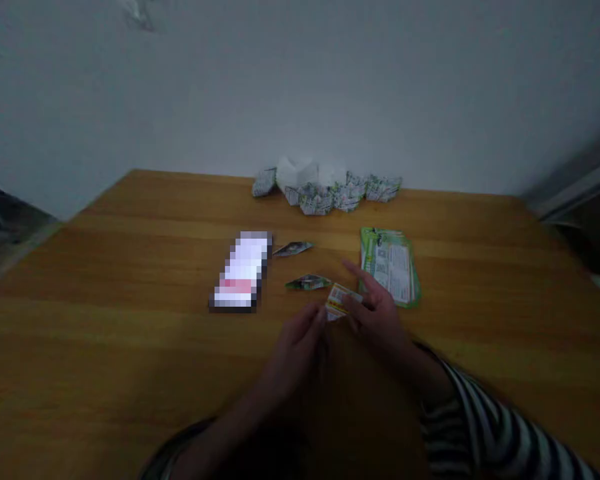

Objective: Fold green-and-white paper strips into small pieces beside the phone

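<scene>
Between my two hands is a small piece of folded printed paper (pixel 337 301), white and yellow with dark print. My left hand (pixel 300 337) pinches its left edge. The thumb of my right hand (pixel 377 317) lies on its right part, while the index finger stretches forward, away from the paper. Just beyond it lies one folded paper piece (pixel 309 282), dark and green. A second folded piece (pixel 294 249) sits farther back. To the right, a stack of green and white printed sheets (pixel 397 267) lies flat near my right fingers.
A phone (pixel 243 272) with a lit, blurred-out screen lies at the left on the wooden table (pixel 130 267). Along the back edge, against the wall (pixel 300 80), stand several folded printed paper shapes (pixel 316 200) and some white crumpled material (pixel 296 172).
</scene>
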Action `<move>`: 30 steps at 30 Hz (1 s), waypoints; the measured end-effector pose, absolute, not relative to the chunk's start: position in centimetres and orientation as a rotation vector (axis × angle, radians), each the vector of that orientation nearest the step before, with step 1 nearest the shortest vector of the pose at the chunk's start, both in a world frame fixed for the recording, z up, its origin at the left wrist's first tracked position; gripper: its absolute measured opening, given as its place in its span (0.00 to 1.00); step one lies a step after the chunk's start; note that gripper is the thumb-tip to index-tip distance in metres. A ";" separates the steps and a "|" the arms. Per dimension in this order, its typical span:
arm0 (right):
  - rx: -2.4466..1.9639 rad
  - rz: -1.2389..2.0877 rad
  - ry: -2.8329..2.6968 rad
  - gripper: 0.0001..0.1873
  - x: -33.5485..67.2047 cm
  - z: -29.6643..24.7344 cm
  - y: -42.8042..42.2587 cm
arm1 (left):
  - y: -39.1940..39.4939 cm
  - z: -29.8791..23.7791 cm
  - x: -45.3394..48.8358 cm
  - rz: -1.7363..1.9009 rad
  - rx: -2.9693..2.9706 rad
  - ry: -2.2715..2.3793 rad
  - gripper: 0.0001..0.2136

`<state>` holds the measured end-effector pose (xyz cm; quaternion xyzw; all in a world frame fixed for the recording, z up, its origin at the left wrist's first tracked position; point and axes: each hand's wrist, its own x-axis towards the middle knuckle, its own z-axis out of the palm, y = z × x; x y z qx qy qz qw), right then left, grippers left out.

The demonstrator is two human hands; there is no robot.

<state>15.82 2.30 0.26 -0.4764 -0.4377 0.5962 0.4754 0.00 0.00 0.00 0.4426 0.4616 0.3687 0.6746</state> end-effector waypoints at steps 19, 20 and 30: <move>-1.117 1.522 -1.115 0.41 16.1 -0.5 2.3 | 0.1 0.5 -0.8 0.765 1.578 1.337 0.20; -1.133 1.519 -1.121 0.40 16.0 -0.5 2.2 | 0.2 0.3 -1.0 0.756 1.692 1.367 0.20; -1.027 1.580 -1.184 0.27 16.1 -0.6 2.5 | 0.4 1.1 -0.4 0.723 1.693 1.112 0.12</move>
